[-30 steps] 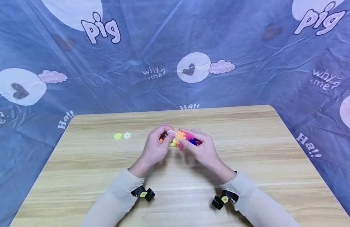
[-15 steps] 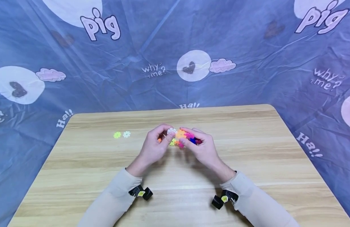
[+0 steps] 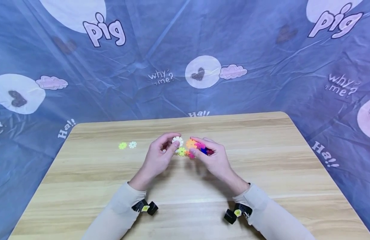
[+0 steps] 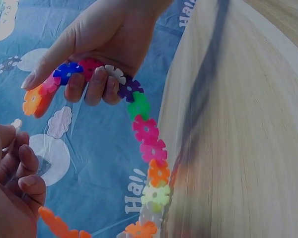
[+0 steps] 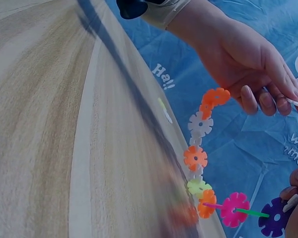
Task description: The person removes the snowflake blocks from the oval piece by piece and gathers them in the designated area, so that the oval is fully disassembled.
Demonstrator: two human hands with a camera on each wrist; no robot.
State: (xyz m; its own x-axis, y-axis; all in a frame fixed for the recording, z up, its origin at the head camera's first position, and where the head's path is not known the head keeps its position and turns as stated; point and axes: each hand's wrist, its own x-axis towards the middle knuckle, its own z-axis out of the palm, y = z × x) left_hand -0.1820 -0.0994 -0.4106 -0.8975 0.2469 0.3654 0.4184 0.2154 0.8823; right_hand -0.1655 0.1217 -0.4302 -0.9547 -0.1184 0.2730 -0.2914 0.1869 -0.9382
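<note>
In the head view, my left hand (image 3: 157, 155) pinches a white notched flower disc (image 3: 177, 141) between thumb and index finger. Just to its right, my right hand (image 3: 213, 155) grips a chain of linked flower discs, with an orange disc (image 3: 191, 144) at its thumb and fingertip. A narrow gap parts the white and orange discs. The left wrist view shows the chain (image 4: 145, 129) running through the right hand's curled fingers and hanging in a loop of pink, green, purple, orange and white. Its far end, an orange disc (image 5: 217, 96), reaches up beside the left hand's fingers.
Two loose discs, one yellow-green (image 3: 122, 145) and one whitish (image 3: 132, 145), lie flat on the wooden table (image 3: 82, 186) left of the hands. A blue printed cloth (image 3: 160, 40) hangs behind and beside the table. Each wrist wears a black strapped camera.
The left hand has drawn slightly left with the white disc, widening the gap to the orange disc. More of the white disc shows now. The right hand stays almost still.
</note>
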